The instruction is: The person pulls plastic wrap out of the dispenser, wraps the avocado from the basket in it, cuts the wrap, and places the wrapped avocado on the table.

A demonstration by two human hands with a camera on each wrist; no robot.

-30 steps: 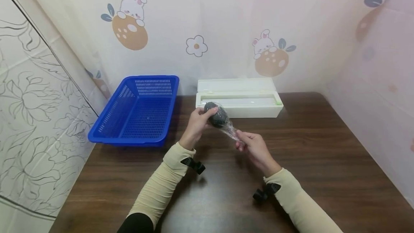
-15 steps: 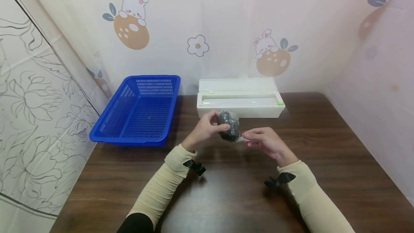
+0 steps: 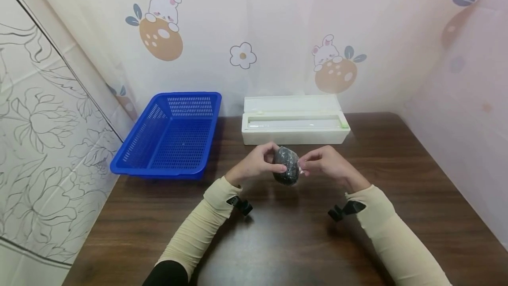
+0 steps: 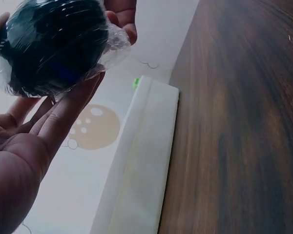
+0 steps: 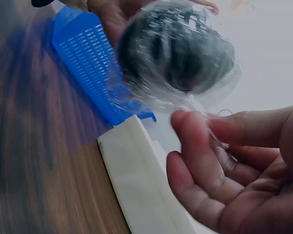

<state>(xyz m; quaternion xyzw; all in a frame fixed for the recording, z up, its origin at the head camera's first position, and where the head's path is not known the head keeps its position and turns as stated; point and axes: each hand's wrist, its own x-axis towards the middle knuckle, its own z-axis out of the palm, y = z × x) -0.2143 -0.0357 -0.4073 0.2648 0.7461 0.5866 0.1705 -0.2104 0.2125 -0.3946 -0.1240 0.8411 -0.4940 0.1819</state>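
A dark green avocado (image 3: 286, 165) wrapped in clear cling film is held above the table in front of me. My left hand (image 3: 259, 162) grips it from the left side, with the thumb across its near face and fingers behind. In the left wrist view the film-covered avocado (image 4: 53, 46) rests against the fingers. My right hand (image 3: 327, 164) pinches the gathered tail of the cling film (image 3: 301, 169) at the avocado's right side. The right wrist view shows this film bunched between thumb and fingertips (image 5: 193, 124). Film wrinkles hide parts of the skin.
Behind the hands stands a white cling film dispenser (image 3: 295, 136), its lid raised and a green piece at its right end. A blue perforated basket (image 3: 198, 172) sits at the back left of the brown wooden table (image 3: 270, 242). A printed curtain (image 3: 278, 12) hangs behind.
Both hands have moved slightly right and nearer with the avocado. It has turned more upright, and the long film tail has shortened into a tight bunch at the right fingers.
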